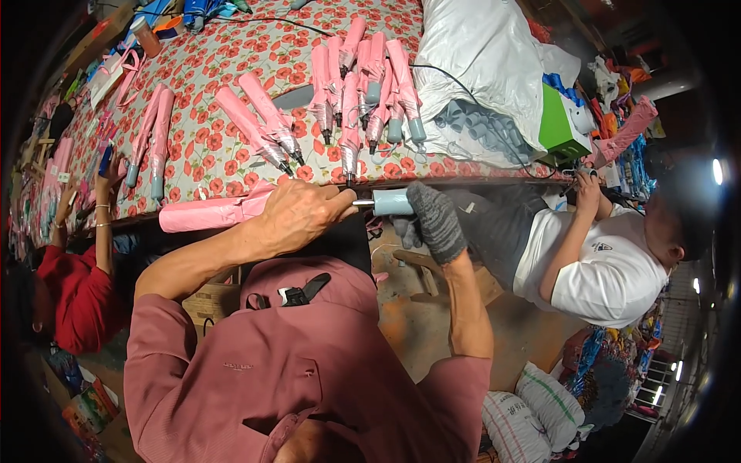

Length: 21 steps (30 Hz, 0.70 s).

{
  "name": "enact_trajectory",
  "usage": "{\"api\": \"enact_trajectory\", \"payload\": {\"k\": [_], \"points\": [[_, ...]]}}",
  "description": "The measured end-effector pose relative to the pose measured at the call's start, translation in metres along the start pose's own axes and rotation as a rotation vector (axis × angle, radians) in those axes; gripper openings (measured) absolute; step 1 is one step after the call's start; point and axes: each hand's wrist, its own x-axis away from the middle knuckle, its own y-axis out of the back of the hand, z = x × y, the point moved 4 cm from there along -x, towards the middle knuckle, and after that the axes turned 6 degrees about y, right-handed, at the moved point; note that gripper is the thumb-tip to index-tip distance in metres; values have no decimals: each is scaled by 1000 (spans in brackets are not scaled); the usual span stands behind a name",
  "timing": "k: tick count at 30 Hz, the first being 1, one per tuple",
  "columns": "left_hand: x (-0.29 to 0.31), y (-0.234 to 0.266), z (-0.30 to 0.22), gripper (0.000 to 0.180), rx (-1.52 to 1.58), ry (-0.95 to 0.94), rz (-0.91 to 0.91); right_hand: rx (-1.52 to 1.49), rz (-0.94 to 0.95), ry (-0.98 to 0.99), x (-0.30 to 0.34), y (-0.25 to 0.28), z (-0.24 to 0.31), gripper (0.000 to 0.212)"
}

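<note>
My bare left hand (302,210) is closed around a folded pink umbrella (204,216), held level just off the table's front edge. A short length of its metal shaft shows to the right of my fingers, against a grey-blue umbrella handle (392,202). My right hand (437,222), in a dark grey knit glove, grips the handle's other end; how far the shaft sits inside is hidden. Beyond my hands lie pink umbrellas with dark bare tips (255,127) and a heap of several more (351,104), some with grey-blue handles fitted.
A big white sack (471,54) spills loose grey-blue handles (482,127) onto the poppy-print tablecloth (216,46). Two handled umbrellas (150,139) lie to the left. A person in red (81,301) works at left, another in white (594,262) at right, beside a green box (559,123).
</note>
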Motion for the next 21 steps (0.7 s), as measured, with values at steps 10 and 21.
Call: {"api": "enact_trajectory", "payload": {"k": [10, 21], "points": [[9, -9, 6, 19, 25, -33, 0, -128, 309, 241, 0, -7, 19, 35], [31, -15, 5, 16, 21, -160, 145, 570, -236, 391, -6, -51, -35, 32]]}}
